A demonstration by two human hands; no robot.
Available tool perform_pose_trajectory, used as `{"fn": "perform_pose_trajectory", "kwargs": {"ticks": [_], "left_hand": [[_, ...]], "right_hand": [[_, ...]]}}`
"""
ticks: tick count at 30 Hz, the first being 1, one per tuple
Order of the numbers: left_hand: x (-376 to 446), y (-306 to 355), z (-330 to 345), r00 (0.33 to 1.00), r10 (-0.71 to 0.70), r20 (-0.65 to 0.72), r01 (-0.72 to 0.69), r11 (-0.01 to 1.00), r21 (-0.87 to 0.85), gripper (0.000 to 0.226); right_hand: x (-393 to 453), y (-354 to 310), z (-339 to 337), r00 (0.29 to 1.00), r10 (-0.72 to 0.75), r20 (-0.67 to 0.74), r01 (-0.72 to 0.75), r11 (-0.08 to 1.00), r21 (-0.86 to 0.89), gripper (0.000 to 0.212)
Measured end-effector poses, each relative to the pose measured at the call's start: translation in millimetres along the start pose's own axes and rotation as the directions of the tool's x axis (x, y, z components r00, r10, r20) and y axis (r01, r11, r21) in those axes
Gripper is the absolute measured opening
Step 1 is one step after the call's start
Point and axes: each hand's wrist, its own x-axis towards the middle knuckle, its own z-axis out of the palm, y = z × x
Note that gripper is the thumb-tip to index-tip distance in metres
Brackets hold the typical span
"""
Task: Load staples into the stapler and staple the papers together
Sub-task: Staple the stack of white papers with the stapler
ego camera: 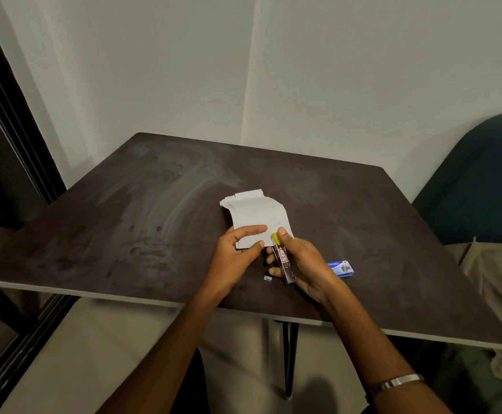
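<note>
Dark tabletop (154,204) against a pale wall: papers and stapler meet at the near edge.

Left hand (238,255) pinches the near edge of the papers (258,213) between thumb and fingers, the sheets fanned and uneven at their far corners. Right hand (300,264) is wrapped around the slim stapler (284,261), its yellow tip touching the papers' near right edge. Risk, as I judge it: with the sheets misaligned, the staple may miss the lower ones or land crooked; a loose pinch could let them slide under the press. A small metal piece (267,278), perhaps loose staples, lies just beside the right hand, and the blue staple box (341,268) sits near it; whether the stapler is loaded cannot be told.
</note>
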Motion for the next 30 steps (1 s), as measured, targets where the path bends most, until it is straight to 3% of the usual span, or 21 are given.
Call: {"fn": "perform_pose_trajectory", "kwargs": {"ticks": [11,15,19,23,27,30], "left_hand": [[1,-4,-1,0.999,-0.032,-0.004,0.032,0.999,-0.011,0.026],[0,-5,-1,1.0,-0.021,-0.023,0.021,1.0,-0.008,0.026],[1,-6,-1,0.999,0.001,-0.032,-0.001,1.0,0.005,0.028],[2,-7,-1,0.999,0.018,-0.04,-0.018,1.0,0.014,0.029],[1,-8,-1,0.999,0.004,-0.033,-0.004,1.0,0.004,0.03],[1,-8,-1,0.999,0.01,-0.038,-0.009,1.0,0.012,0.029]], "right_hand": [[-1,2,4,0.999,-0.026,-0.02,0.027,1.0,0.01,0.035],[-6,5,4,0.997,-0.081,-0.002,0.081,0.992,-0.096,0.026],[-3,10,8,0.991,-0.103,-0.086,0.081,0.97,-0.23,0.022],[-3,10,11,0.993,-0.084,-0.086,0.062,0.97,-0.233,0.008],[-3,14,13,0.984,-0.118,-0.137,0.075,0.956,-0.284,0.016],[-3,20,15,0.943,-0.231,-0.237,0.126,0.913,-0.387,0.022]]}}
